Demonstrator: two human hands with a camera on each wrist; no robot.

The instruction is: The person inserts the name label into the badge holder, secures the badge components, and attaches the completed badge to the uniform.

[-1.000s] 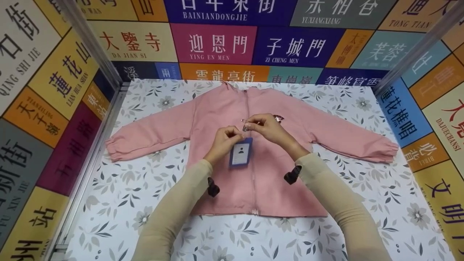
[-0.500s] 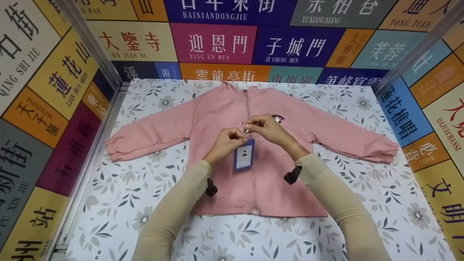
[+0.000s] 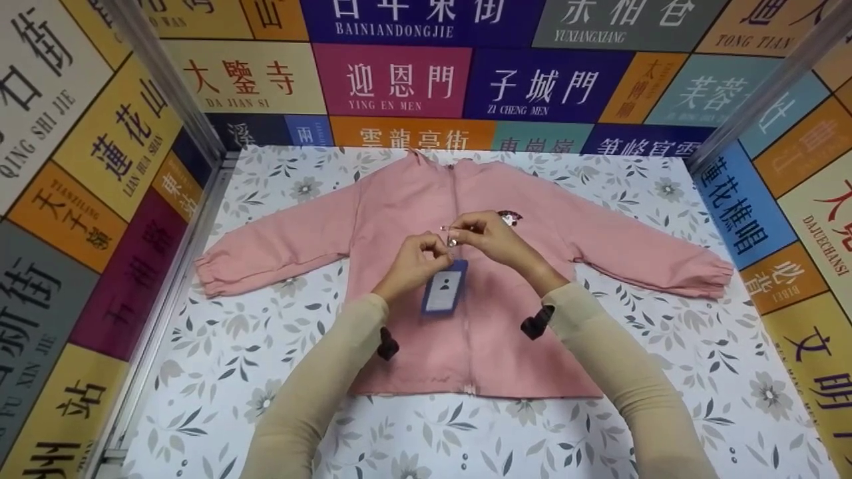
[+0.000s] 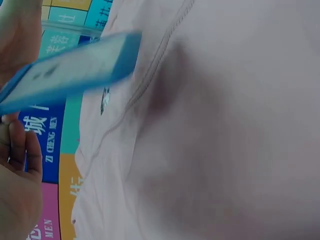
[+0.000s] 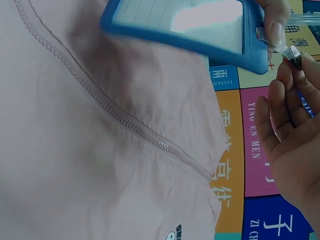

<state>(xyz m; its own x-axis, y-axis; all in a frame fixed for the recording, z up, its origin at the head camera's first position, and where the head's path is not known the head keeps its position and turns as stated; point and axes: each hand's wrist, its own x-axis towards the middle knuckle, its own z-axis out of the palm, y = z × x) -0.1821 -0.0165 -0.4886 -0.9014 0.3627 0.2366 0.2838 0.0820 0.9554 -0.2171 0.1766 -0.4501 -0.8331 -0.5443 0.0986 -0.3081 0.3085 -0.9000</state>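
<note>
A blue-framed ID badge (image 3: 444, 286) with a person icon on its card hangs above a pink zip jacket (image 3: 393, 339). My left hand (image 3: 414, 263) pinches the clear strap at the badge's top between thumb and finger. Just beside it, my right hand (image 3: 494, 238) pinches a small metal clip (image 3: 452, 242) on that strap. In the right wrist view the clip (image 5: 294, 57) sits at the right fingertips, with the other right fingers loosely bent. Blurred and tilted, the badge (image 4: 75, 70) crosses in front of the hands in the left wrist view.
The jacket lies face up with both sleeves spread on a floral-patterned table (image 3: 266, 372). A sequin patch (image 3: 510, 218) marks its chest, partly behind the right hand. Colourful sign-printed walls (image 3: 393, 80) and metal posts (image 3: 170, 73) enclose the back and sides.
The badge swings slightly, first right and then back left, and hangs a little lower. The left hand has shifted slightly right, while the right hand stays nearly in place.
</note>
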